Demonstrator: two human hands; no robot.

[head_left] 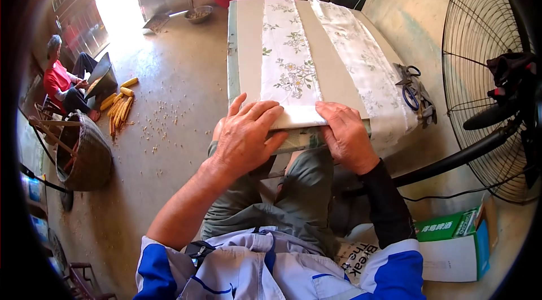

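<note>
A white floral cloth strip (291, 63) runs lengthwise over the beige board-topped table (339, 68), its near end folded into a plain white band at the front edge. My left hand (245, 136) rests on the left of this fold, fingers stretched out and thumb apart. At the fold's right end my right hand (344, 133) grips the cloth between fingers and thumb; the thumb is partly hidden. A second floral cloth strip (358, 51) lies to the right and drapes over the near edge. Scissors (411, 94) with dark blue handles sit at the table's right side.
A large black fan (485, 68) stands close on the right, above a green and white carton (451, 243). To the left are a woven basket (84, 153), corn cobs (119, 108), scattered kernels and a seated person (65, 82) in red. A metal bowl (199, 14) stands farther back.
</note>
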